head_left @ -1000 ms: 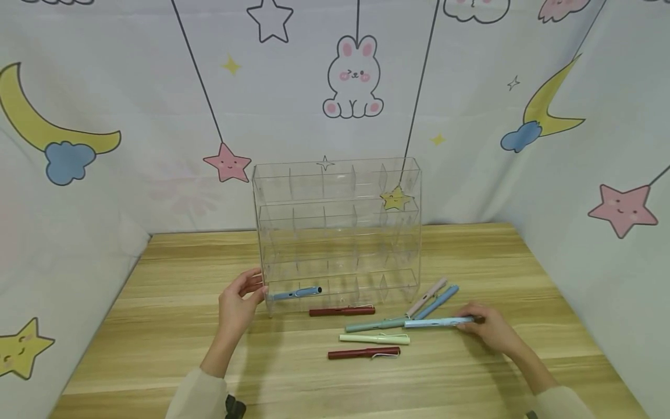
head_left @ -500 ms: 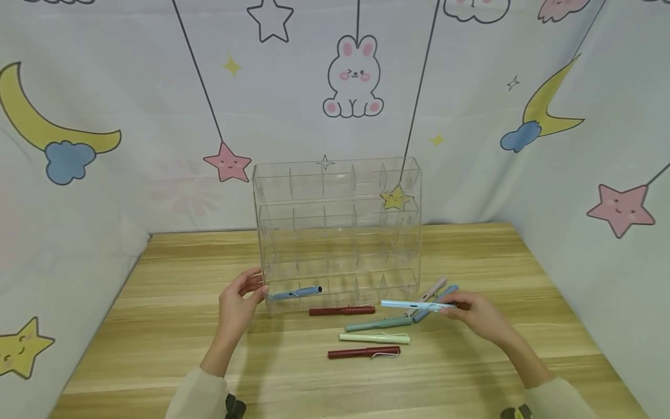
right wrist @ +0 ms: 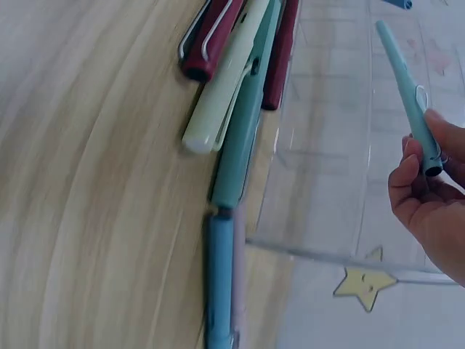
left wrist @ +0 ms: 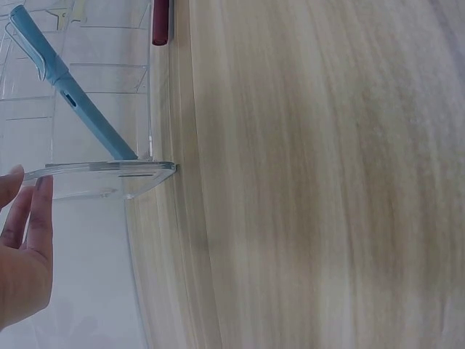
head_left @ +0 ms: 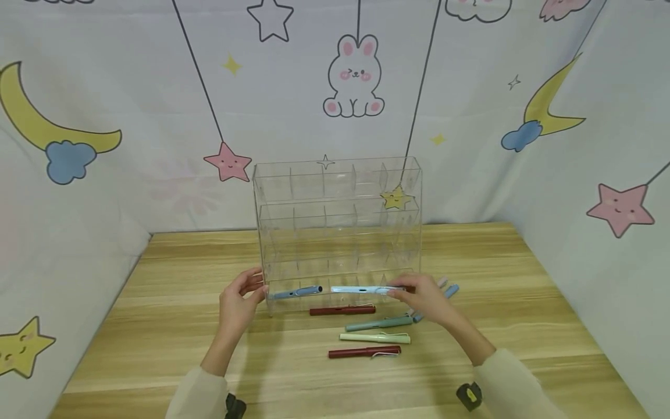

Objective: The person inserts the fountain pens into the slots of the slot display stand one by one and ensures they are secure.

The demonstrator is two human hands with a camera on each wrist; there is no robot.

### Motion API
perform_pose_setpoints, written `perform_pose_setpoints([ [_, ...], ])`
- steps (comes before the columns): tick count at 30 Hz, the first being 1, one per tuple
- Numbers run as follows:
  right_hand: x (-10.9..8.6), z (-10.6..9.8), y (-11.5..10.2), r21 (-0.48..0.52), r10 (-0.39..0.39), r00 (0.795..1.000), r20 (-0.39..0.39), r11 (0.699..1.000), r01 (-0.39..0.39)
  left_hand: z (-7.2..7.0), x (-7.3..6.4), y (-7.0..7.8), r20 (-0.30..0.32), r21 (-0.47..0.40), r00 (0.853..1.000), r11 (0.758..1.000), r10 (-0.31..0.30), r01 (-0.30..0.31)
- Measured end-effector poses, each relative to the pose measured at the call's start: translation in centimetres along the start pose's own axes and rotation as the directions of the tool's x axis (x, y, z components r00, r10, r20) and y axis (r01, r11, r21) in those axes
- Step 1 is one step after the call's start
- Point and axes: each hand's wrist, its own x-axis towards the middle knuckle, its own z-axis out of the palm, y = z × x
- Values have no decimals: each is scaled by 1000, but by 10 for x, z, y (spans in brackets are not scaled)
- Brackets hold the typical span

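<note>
A clear acrylic pen rack (head_left: 340, 230) with tiers of compartments stands upright on the wooden table. At its left side my left hand (head_left: 238, 305) pinches the side panel between thumb and fingers, as the left wrist view also shows (left wrist: 29, 247). A blue pen (head_left: 295, 293) lies slanted in the bottom tier near that hand. My right hand (head_left: 424, 297) pinches a light blue pen (head_left: 361, 290) by its clip end. This pen is level, in front of the bottom tier, to the right of the blue one. From the head view I cannot tell whether it touches the rack.
Before the rack lie a dark red pen (head_left: 342, 311), a green pen (head_left: 377, 323), a pale green pen (head_left: 374, 337) and another dark red pen (head_left: 363, 352). A blue pen (head_left: 451, 290) and a pinkish pen (head_left: 442, 283) lie partly behind my right hand. A patterned curtain (head_left: 293, 116) hangs behind.
My right hand has lifted the light blue pen from the pens at the right and carried it left and away from me to the rack's bottom tier. My left hand has stayed still.
</note>
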Motion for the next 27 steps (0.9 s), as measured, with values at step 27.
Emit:
perform_pose_setpoints([
  [27,47,68,-42,-79,29,988,-150,996,-41,-1,0,1,11,10,999,999,-51,51],
])
